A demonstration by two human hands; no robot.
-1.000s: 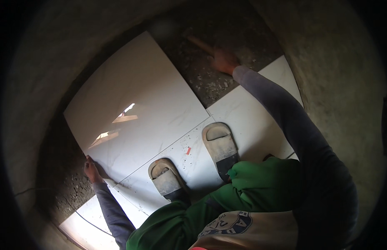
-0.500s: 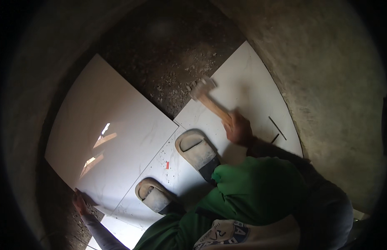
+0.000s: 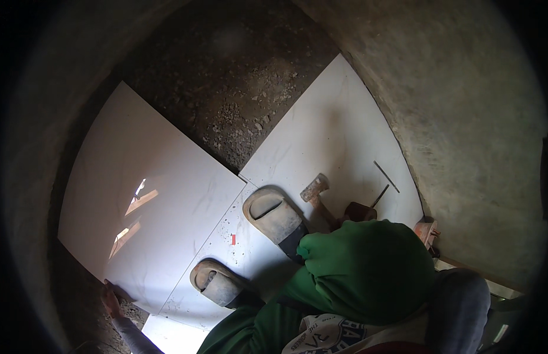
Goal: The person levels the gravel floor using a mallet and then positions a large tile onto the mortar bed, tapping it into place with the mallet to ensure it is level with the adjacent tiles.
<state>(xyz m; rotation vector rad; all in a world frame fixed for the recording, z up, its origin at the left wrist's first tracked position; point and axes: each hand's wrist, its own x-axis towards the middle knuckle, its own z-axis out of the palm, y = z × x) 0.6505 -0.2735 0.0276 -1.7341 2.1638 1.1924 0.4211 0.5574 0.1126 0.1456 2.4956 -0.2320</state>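
My left hand (image 3: 112, 302) rests at the near left edge of a large white tile (image 3: 150, 177), touching it with fingers stretched out; part of the fingers is hard to see. A hammer (image 3: 316, 187) with a worn metal head and wooden handle lies on the right-hand white tile (image 3: 338, 124), its handle running behind my green-covered knee (image 3: 368, 271). Beside the handle is a dark reddish-brown piece (image 3: 361, 211), too unclear to name. My right hand is out of sight, and no forearm shows across the tile.
A sandal (image 3: 275, 215) and its pair (image 3: 218, 282) are on my feet, on the tiles. Two thin dark sticks (image 3: 386, 177) lie to the right. A reddish object (image 3: 427, 233) sits by the curved wall (image 3: 468, 147). Ahead is rough soil with rubble (image 3: 244, 112).
The hammer has come down and nearer to me, out of my raised right hand's earlier place. My right hand and forearm have gone from view, uncovering the reddish object. My left hand stays at the tile edge.
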